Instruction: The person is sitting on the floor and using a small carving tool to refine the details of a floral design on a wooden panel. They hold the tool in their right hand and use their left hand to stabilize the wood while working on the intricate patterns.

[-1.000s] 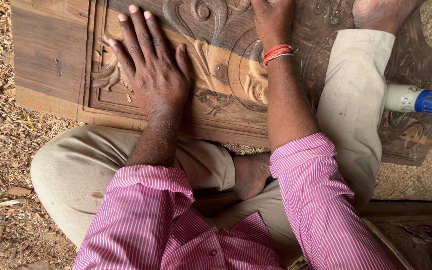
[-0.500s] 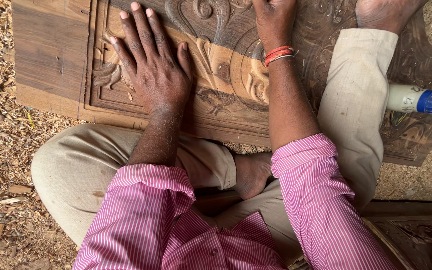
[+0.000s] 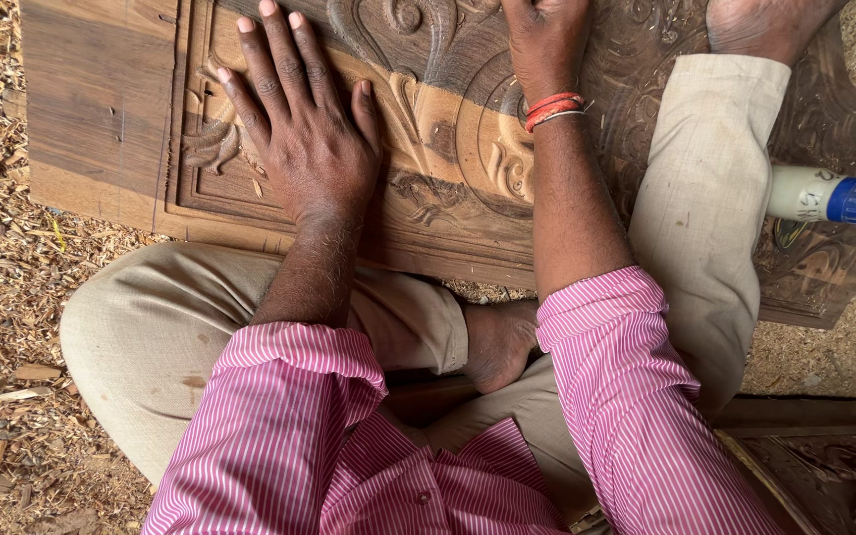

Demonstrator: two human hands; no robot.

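Almost nothing changes across the last second: the left hand (image 3: 304, 129) stays spread flat on the carved wooden panel (image 3: 448, 149), shifted only a hair in view, and the right hand (image 3: 545, 40) stays at the panel's upper middle. So the work looks like steady holding or feeling of the carving, no new step begun.

Left hand: fully open, fingers splayed, palm down on the lighter carved part near the panel's left border, pressing, gripping nothing. Right hand: back of it shows, fingers cut off by the top edge; cannot tell if it holds anything or how closed it is. Red bangles (image 3: 554, 107) on that wrist.

Panel lies on the wood-chip floor (image 3: 12, 297) against the person's folded legs. A white bottle with a blue cap (image 3: 829, 196) lies on the panel's right edge. A bare foot (image 3: 760, 25) rests on the panel, top right.
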